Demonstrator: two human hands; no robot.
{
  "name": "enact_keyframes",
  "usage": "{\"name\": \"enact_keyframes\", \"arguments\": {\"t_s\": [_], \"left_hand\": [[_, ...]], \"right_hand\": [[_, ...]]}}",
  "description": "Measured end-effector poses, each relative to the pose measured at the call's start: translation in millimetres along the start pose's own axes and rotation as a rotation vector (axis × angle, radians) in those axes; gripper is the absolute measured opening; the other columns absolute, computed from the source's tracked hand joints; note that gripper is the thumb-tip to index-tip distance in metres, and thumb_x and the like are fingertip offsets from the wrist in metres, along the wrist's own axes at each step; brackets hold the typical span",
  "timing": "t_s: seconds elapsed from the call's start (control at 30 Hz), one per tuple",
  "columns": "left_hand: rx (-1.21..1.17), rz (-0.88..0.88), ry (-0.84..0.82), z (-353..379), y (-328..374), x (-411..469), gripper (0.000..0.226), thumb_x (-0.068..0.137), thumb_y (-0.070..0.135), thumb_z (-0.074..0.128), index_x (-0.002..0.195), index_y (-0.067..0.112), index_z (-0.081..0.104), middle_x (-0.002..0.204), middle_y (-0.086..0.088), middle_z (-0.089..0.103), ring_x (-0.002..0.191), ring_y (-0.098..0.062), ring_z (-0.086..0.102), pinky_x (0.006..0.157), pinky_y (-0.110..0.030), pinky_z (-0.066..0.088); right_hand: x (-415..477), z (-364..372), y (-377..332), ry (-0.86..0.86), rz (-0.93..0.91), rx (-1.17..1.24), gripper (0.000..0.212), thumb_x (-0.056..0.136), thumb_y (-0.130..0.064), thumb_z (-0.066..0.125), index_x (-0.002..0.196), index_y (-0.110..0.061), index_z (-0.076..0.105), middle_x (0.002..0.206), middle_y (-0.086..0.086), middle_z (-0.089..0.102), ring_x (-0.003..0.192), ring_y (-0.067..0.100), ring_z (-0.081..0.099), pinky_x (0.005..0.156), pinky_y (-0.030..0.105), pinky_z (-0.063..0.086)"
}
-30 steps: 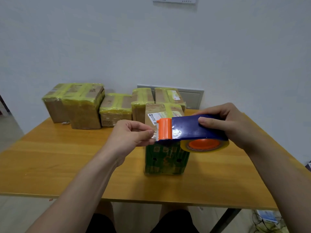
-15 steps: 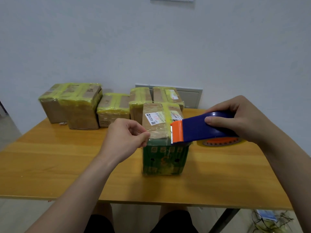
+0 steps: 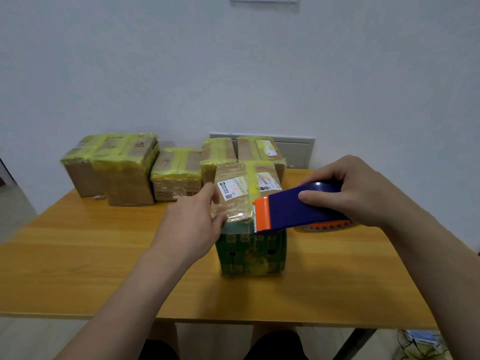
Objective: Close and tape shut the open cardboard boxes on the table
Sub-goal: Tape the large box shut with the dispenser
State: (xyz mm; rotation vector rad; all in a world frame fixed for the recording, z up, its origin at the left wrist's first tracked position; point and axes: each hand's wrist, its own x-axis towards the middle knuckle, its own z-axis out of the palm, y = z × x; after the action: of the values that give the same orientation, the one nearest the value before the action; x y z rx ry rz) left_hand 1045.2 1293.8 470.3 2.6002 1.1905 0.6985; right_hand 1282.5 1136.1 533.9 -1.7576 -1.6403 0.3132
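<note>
Tape might wrinkle or lift off the green box mid-table if the left hand, fingers laid flat on its top edge, eases off while the right hand clenched round the dispenser yanks sideways

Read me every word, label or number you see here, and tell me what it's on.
White label, top of green box: text and a square code, too small to read.
Barcode label beside it: bars and digits, blurred.
Green box front: printed symbols, unreadable.
Small rear box: handling symbols, no legible words.
</note>
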Motion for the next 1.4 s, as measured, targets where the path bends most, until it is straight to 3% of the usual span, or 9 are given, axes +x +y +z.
{"name": "enact_keyframes", "arguments": {"t_s": [0.1,0.17,0.23,0.33,0.43,0.63,0.9,1.23,1.4], "left_hand": [[0.075,-0.064,-0.123,2.8,-16.1,-0.8,0.058,0.093,0.076,0.042,0.140,0.044,0.037,0.108,0.004,0.071,0.089,-0.022,0.070,0.075,-0.039,0.058],[-0.023,-0.102,-0.229,4.7,-25.3,-2.9,0.070,0.088,0.084,0.030,0.150,0.052,0.029,0.099,0.007,0.071,0.083,-0.014,0.070,0.078,-0.041,0.060],[-0.060,-0.097,-0.235,4.3,-26.4,-4.7,0.068,0.091,0.079,0.029,0.154,0.054,0.025,0.095,0.011,0.068,0.087,-0.010,0.067,0.079,-0.039,0.058],[0.040,0.003,-0.006,-1.1,-14.9,1.7,0.060,0.102,0.052,0.049,0.157,0.045,0.028,0.128,0.002,0.060,0.117,-0.020,0.055,0.093,-0.042,0.052],[-0.169,0.132,0.025,3.1,12.6,22.6,0.050,0.104,0.023,0.050,0.152,0.037,0.046,0.147,0.007,0.053,0.135,-0.016,0.045,0.107,-0.046,0.046],[-0.131,0.133,-0.278,46.0,35.1,65.5,0.047,0.112,0.045,0.026,0.158,0.041,0.034,0.170,0.010,0.024,0.158,-0.014,0.013,0.126,-0.044,0.014],[-0.028,0.161,-0.277,56.9,27.6,66.1,0.049,0.110,0.053,0.014,0.157,0.051,0.028,0.170,0.016,0.014,0.159,-0.010,0.006,0.129,-0.051,0.003],[-0.034,0.133,-0.323,50.6,28.7,65.2,0.050,0.108,0.056,0.017,0.157,0.052,0.028,0.170,0.019,0.011,0.159,-0.009,0.003,0.128,-0.055,0.005],[-0.010,0.137,-0.330,52.4,33.8,66.4,0.052,0.107,0.060,0.019,0.157,0.051,0.028,0.171,0.017,0.012,0.159,-0.011,0.003,0.127,-0.058,0.007]], "right_hand": [[-1.0,-1.4,1.8,0.007,0.007,-0.004,0.027,0.078,-0.050,0.069,0.101,-0.036,0.073,0.092,-0.018,0.075,0.097,-0.002,0.068,0.064,0.013,0.056],[-1.9,-1.6,6.0,0.028,0.009,0.013,0.019,0.084,-0.044,0.074,0.101,-0.033,0.076,0.089,-0.016,0.076,0.095,0.003,0.070,0.065,0.016,0.057],[-2.5,-0.1,9.7,0.028,0.018,0.036,0.023,0.086,-0.047,0.079,0.101,-0.031,0.078,0.090,-0.015,0.077,0.093,0.008,0.072,0.068,0.024,0.061],[-2.2,1.9,13.3,0.023,0.019,0.039,0.032,0.080,-0.051,0.070,0.102,-0.030,0.079,0.092,-0.013,0.077,0.092,0.010,0.073,0.070,0.031,0.062],[-3.2,2.4,15.4,0.010,0.011,0.043,0.034,0.080,-0.051,0.069,0.104,-0.030,0.079,0.094,-0.011,0.078,0.094,0.011,0.073,0.071,0.032,0.063],[-5.8,1.0,20.9,-0.004,0.008,0.083,0.031,0.085,-0.048,0.074,0.108,-0.028,0.078,0.096,-0.011,0.078,0.096,0.013,0.073,0.074,0.032,0.063],[-19.3,-19.2,38.6,0.023,0.000,0.076,0.022,0.088,-0.043,0.075,0.102,-0.027,0.080,0.089,-0.009,0.079,0.084,0.013,0.073,0.068,0.020,0.054],[-41.0,-48.6,70.3,0.108,0.091,0.077,0.013,0.090,-0.012,0.073,0.096,-0.018,0.084,0.086,0.006,0.079,0.081,0.028,0.073,0.072,0.041,0.055],[-44.4,-42.1,65.3,0.089,0.130,-0.034,0.010,0.091,-0.028,0.078,0.099,-0.026,0.082,0.088,-0.005,0.079,0.085,0.018,0.074,0.077,0.049,0.060]]}}
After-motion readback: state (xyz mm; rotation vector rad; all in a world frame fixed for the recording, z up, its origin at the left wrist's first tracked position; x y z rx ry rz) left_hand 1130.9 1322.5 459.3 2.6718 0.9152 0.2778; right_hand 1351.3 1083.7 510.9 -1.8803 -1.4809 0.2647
